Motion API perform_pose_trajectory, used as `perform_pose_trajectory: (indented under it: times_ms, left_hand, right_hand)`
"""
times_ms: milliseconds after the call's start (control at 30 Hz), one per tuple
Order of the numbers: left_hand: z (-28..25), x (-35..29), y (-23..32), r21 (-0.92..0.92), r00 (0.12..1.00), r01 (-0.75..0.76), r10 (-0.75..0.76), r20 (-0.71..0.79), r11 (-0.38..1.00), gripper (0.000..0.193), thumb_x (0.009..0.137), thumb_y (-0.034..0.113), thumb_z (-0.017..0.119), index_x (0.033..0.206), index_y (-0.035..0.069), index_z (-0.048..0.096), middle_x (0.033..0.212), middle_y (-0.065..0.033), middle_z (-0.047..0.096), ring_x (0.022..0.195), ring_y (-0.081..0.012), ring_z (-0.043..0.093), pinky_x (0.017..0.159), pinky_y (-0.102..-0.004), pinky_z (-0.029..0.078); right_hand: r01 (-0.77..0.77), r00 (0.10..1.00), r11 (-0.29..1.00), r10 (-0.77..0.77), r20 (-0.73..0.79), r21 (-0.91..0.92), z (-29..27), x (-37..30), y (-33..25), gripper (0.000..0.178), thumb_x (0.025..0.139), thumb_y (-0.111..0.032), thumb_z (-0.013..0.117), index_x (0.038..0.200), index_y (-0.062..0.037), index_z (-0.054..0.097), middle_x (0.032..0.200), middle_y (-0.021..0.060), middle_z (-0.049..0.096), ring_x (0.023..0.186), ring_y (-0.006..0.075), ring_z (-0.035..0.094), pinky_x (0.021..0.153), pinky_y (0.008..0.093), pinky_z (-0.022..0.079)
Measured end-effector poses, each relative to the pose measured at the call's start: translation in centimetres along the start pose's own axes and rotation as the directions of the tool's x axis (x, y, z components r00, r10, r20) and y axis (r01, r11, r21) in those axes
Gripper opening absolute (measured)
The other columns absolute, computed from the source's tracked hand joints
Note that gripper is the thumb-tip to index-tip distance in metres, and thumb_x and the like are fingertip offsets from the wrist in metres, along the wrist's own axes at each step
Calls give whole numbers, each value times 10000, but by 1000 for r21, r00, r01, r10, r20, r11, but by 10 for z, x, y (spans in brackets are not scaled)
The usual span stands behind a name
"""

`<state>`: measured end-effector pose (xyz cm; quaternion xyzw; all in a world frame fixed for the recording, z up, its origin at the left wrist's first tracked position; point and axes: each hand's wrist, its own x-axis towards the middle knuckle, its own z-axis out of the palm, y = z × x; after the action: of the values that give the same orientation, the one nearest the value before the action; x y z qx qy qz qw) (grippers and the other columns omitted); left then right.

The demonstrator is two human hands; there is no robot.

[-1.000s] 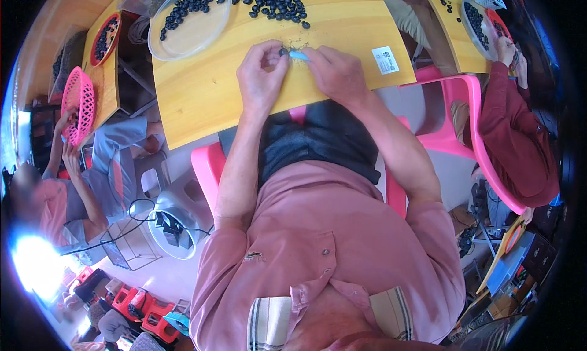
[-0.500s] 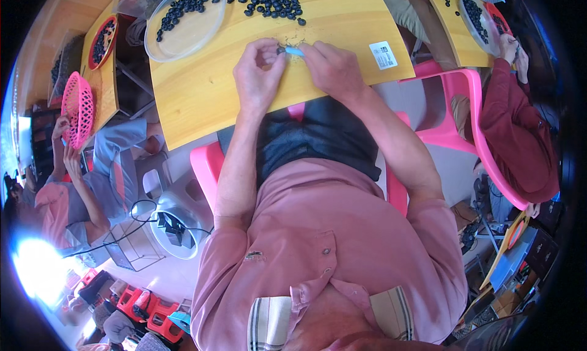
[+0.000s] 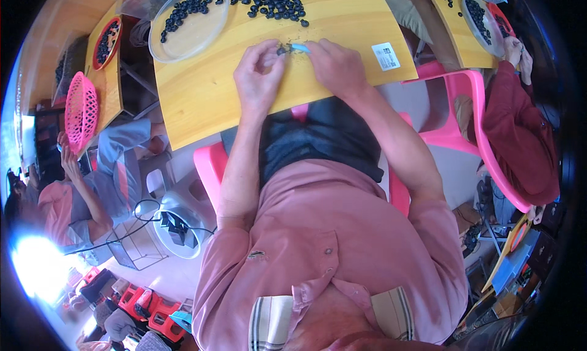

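Head view: a small, dark, round piece (image 3: 282, 50) is located at the upper centre of the frame, above a yellow wood-grain table (image 3: 202, 100). It is clamped between the thumb and fingertips of the left hand (image 3: 258, 70), at their right-hand edge. A slim light-blue tool (image 3: 300, 48) is gripped in the closed fingers of the right hand (image 3: 337, 69), its free end directed left, toward the piece. Whether the piece is touched by the tool cannot be told at this scale.

For sound working, the piece should be pinched firmly enough that turning is prevented, with its working side left exposed toward the tool. The tool should be guided in short, controlled strokes, and its tip should be directed clear of the left fingertips. Both forearms are best steadied low over the table.

Relative to the grip, the piece lies at the ends of the left fingers, not in the palm, and just left of the tool. A loose pile of dark, round pieces (image 3: 275, 0) is found beyond both hands, at the top centre.
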<state>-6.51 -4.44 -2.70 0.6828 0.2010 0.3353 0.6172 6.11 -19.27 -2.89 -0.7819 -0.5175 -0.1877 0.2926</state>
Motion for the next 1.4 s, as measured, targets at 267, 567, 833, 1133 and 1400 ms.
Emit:
perform_pose_trajectory:
  times_ms: [267, 567, 833, 1133, 1400]
  left_hand:
    - [-28, 26, 14, 378, 961, -249, 277, -19, 891, 178, 899, -17, 741, 1074, -4, 771, 1013, -96, 713, 828, -164, 686, 795, -280, 551]
    - [-77, 120, 34, 670, 894, -396, 429, 126, 628, 330, 881, -14, 729, 1205, 49, 718, 1233, -147, 678, 931, -279, 709, 825, -357, 606]
    - [-32, 110, -10, 670, 820, -570, 378, 429, 476, 216, 891, -10, 705, 1092, 35, 769, 1129, -171, 735, 1029, -364, 722, 895, -420, 586]
    - [-33, 100, 1, 718, 924, -377, 188, 332, 585, 142, 899, 35, 708, 1025, -2, 761, 1058, -213, 708, 1007, -404, 686, 892, -465, 550]
    - [-41, 104, -7, 674, 888, -454, 234, 395, 583, 134, 887, 24, 718, 1008, -9, 765, 1028, -221, 723, 970, -417, 691, 878, -465, 550]
  right_hand:
    - [-36, 999, 999, 36, 31, 11, -4, -2, -1, 135, 932, -120, 640, 1045, -76, 698, 796, 61, 632, 730, 256, 712, 600, 410, 571]
    - [-35, 999, 999, 35, 37, 9, -6, 0, -3, 136, 923, -121, 647, 1039, -76, 702, 815, 67, 634, 740, 255, 710, 616, 402, 574]
    - [-52, 997, 998, 51, 55, 21, -8, 0, -5, 149, 921, -122, 659, 1054, -72, 706, 825, 72, 631, 748, 260, 710, 629, 405, 577]
    - [-42, 999, 999, 41, 25, 34, -6, -2, -2, 150, 929, -138, 665, 1052, -66, 711, 823, 69, 635, 748, 257, 710, 626, 402, 574]
    - [-54, 998, 997, 52, 47, 52, -9, 0, -4, 163, 928, -146, 681, 1065, -65, 718, 826, 76, 642, 770, 260, 719, 642, 401, 581]
